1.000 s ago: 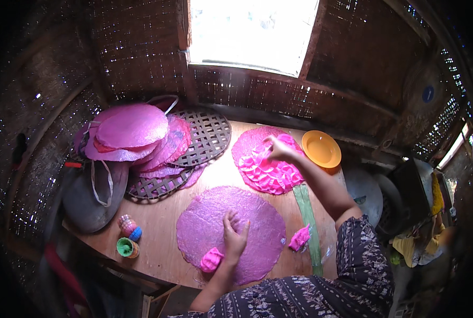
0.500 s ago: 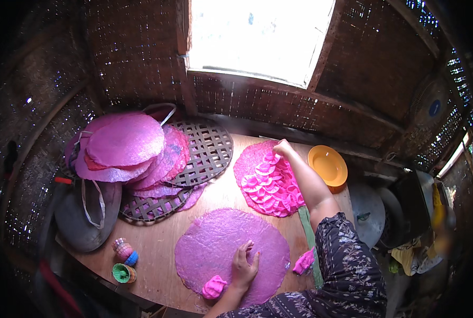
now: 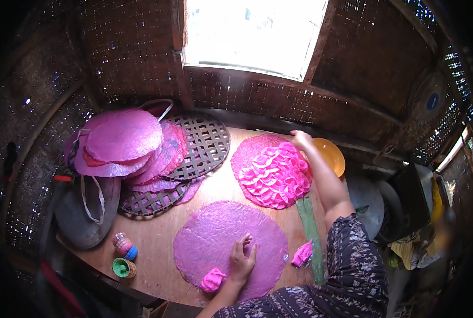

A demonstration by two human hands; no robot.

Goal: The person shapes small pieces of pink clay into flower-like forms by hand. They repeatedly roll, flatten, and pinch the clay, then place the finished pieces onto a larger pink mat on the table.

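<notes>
My left hand (image 3: pixel 241 262) rests on a round, thin pink-purple sheet (image 3: pixel 210 233), thumb and curved fingers apart, holding nothing. Beside its wrist, on the sheet's near edge, sits a bright pink lump of soft dough (image 3: pixel 212 280). My right hand (image 3: pixel 301 140) is stretched to the far side of the table, fingers drawn together; whatever they may hold is too small to make out. It is just beyond a heap of bright pink, ruffled, petal-like pieces (image 3: pixel 273 177) that overlap on another round pink sheet (image 3: pixel 242 153). An orange plate (image 3: pixel 334 157) is partly behind my right forearm.
Several round pink sheets (image 3: pixel 122 135) are stacked on woven trays (image 3: pixel 204 143) at the back left. Small coloured cups (image 3: pixel 123 269) stand front left. A green strip (image 3: pixel 312 238) and a second pink lump (image 3: pixel 302 254) lie on the right; pots (image 3: pixel 366 201) stand beyond the table.
My right hand has moved from over the ruffled pieces rightward and farther back, toward the orange plate. My left hand stays on the sheet. The whole view has shifted slightly.
</notes>
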